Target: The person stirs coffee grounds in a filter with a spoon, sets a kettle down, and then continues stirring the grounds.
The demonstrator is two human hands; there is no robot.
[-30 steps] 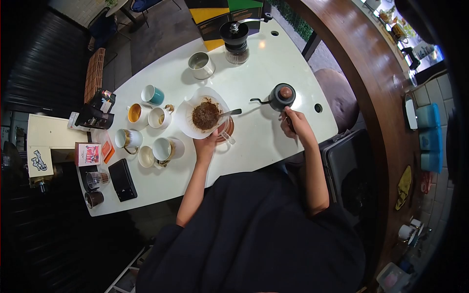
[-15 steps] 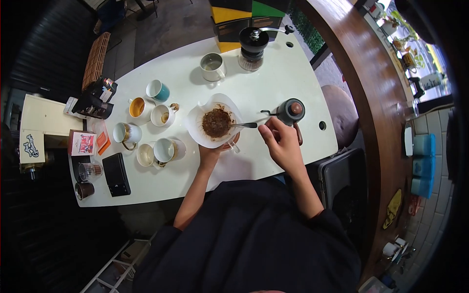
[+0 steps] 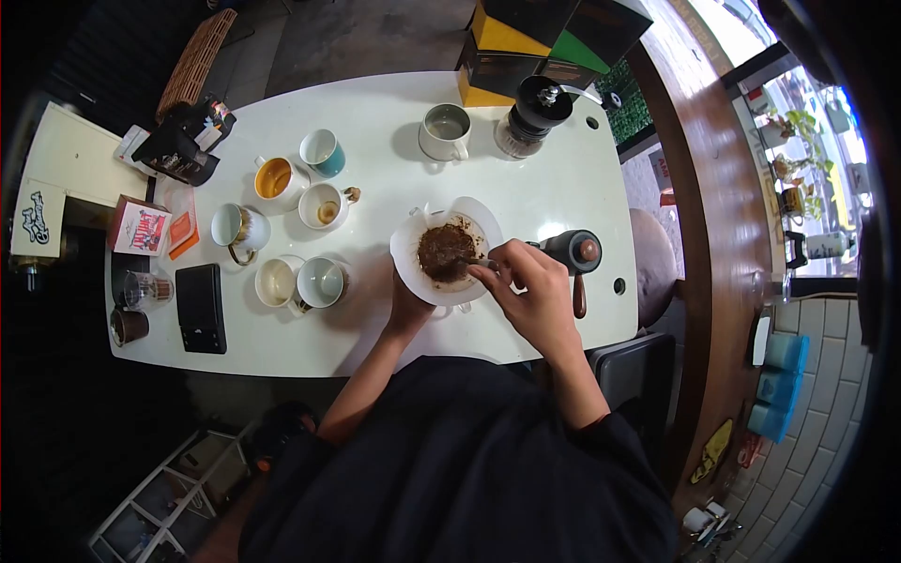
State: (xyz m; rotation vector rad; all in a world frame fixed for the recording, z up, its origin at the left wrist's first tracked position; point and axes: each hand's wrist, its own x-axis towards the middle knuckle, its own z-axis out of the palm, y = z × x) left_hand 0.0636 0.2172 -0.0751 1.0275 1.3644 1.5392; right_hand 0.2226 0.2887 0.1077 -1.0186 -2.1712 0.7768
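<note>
A white paper filter [image 3: 407, 246] with dark, wet-looking coffee grounds [image 3: 444, 251] sits in a coffee dripper near the table's front edge. My left hand [image 3: 409, 305] is closed around the near-left side of the dripper, its fingers mostly hidden beneath. A bit of a clear glass handle shows below the rim. Pinched in my right hand [image 3: 535, 296] is a metal spoon [image 3: 479, 264], its tip down in the grounds. Just right of that hand stands a dark kettle [image 3: 571, 251] with a wooden knob and handle.
Several cups, among them a teal one [image 3: 324, 155], stand to the left. A black scale [image 3: 201, 308] lies farther left. Behind are a grey-white mug [image 3: 444, 133], a hand grinder [image 3: 532, 117] and stacked boxes [image 3: 507, 75]. A black coffee bag [image 3: 178, 150] stands far left.
My right hand has taken hold of the spoon, which was resting in the filter, and its handle now stands more upright. The view has shifted and turned slightly.
</note>
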